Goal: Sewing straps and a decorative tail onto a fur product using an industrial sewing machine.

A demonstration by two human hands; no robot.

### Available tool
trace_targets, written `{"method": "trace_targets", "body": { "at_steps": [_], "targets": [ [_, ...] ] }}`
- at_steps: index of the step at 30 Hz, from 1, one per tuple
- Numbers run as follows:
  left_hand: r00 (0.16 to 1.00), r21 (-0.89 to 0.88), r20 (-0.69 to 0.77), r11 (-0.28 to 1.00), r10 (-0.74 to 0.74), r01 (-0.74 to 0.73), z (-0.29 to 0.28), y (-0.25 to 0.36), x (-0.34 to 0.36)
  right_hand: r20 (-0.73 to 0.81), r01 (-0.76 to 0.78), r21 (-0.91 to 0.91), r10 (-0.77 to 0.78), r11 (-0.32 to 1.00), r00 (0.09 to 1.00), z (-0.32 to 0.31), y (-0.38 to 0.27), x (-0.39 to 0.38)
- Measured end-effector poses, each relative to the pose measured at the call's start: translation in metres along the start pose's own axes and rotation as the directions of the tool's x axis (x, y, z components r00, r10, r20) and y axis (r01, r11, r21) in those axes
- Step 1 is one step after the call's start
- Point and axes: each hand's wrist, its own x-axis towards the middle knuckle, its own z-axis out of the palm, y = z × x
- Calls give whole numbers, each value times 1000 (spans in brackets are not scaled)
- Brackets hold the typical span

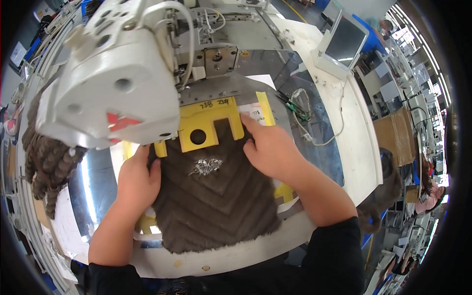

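A brown fur panel [216, 201] with chevron ridges lies flat, a tangle of silvery thread [206, 166] on its upper middle. A yellow plate [196, 120] with a round hole and a rectangular notch overlaps its far edge. My left hand [139, 177] rests along the panel's left edge, fingers stretched forward and thumb apart; its fingertips are partly hidden by the machine head. On the opposite side my right hand [270, 150] lies palm down by the upper right corner, index finger reaching to the plate's right end, thumb near the fur. Neither hand visibly pinches anything.
A large white sewing machine head [113, 83] overhangs the left side, close to my left hand. Scissors-like tools with green handles [293, 105] and a pale cable [327, 140] lie right. A screen [344, 42] stands far right; brown fur pieces [51, 162] hang far left.
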Motion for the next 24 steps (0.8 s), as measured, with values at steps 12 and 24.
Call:
{"method": "trace_targets", "body": {
  "at_steps": [12,24],
  "targets": [
    [978,47,-121,985,168,-163,7,-5,-12,43,62,-47,-60,997,997,9,-3,-8],
    [998,22,-5,997,70,-70,6,-8,-2,-58,70,-98,-76,993,995,8,-4,-1]
  ]
}}
